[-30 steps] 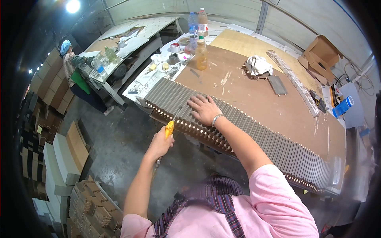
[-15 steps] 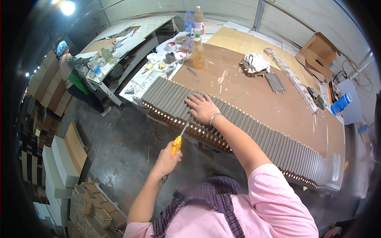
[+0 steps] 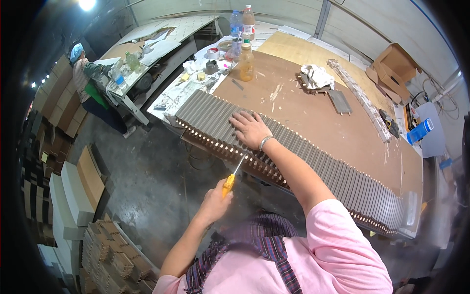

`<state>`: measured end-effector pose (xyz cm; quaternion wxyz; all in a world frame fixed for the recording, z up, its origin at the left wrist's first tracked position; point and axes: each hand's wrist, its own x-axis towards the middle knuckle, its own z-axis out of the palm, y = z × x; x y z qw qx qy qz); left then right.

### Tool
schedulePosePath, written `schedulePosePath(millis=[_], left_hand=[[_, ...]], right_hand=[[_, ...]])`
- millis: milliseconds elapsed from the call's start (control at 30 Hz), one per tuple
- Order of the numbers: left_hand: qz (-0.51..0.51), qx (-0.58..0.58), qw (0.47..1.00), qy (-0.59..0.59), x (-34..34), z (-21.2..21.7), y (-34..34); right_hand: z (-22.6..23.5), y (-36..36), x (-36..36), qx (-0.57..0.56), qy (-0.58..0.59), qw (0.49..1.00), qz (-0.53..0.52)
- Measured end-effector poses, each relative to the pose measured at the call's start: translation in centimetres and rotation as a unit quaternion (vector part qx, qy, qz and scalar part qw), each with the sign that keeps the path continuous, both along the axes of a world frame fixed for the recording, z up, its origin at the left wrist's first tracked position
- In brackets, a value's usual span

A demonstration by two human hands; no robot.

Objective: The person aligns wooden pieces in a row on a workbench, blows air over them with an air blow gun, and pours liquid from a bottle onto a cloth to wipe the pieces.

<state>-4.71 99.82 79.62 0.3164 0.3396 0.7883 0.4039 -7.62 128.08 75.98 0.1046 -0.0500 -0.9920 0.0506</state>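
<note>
Workshop with a grey concrete floor, and a long brown workbench (image 3: 313,122) carrying a row of grey slats (image 3: 293,157) along its near edge. Right hand (image 3: 250,128) lies flat on them, fingers spread – left hand (image 3: 215,203) is closed round a yellow-handled screwdriver (image 3: 233,175), tip at the slat ends.

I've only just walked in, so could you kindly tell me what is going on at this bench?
A person in a pink top stands at a brown workbench. The right hand lies flat on a long row of grey ribbed strips along the bench's near edge. The left hand grips a yellow-handled screwdriver, its tip pointing at the row's front face. An amber bottle stands further back.
</note>
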Motion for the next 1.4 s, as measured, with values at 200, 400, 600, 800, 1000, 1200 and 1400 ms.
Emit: schedulePosePath(millis=[200, 400, 600, 800, 1000, 1200, 1400], left_hand=[[-0.009, -0.001, 0.999, 0.048, 0.4, -0.8, -0.2], [0.054, -0.019, 0.997, 0.047, -1.0, 0.0, -0.5], [0.043, -0.025, 0.998, 0.031, -0.1, 0.6, -0.5], [-0.007, -0.025, 0.999, 0.047, 1.5, 0.4, 0.1], [-0.066, -0.043, 0.991, 0.108, 3.7, 1.7, 0.9], [-0.078, -0.057, 0.987, 0.128, 3.8, 2.1, 2.0], [-0.092, -0.039, 0.985, 0.14, 3.9, 1.5, 2.0]], right_hand=[[-0.2, 0.0, -0.1, 0.002, 0.001, 1.0, 0.002], [-0.4, 0.1, -0.1, 0.001, 0.007, 1.0, 0.005], [0.0, 0.2, 0.0, -0.011, 0.004, 1.0, 0.003], [-0.1, 1.2, 1.3, -0.049, 0.042, 0.998, 0.01], [1.1, 4.2, 8.3, -0.005, -0.019, 1.0, 0.011], [0.8, 4.1, 9.9, -0.018, -0.032, 0.999, -0.003], [0.6, 3.9, 9.7, -0.018, -0.015, 1.0, 0.004]])
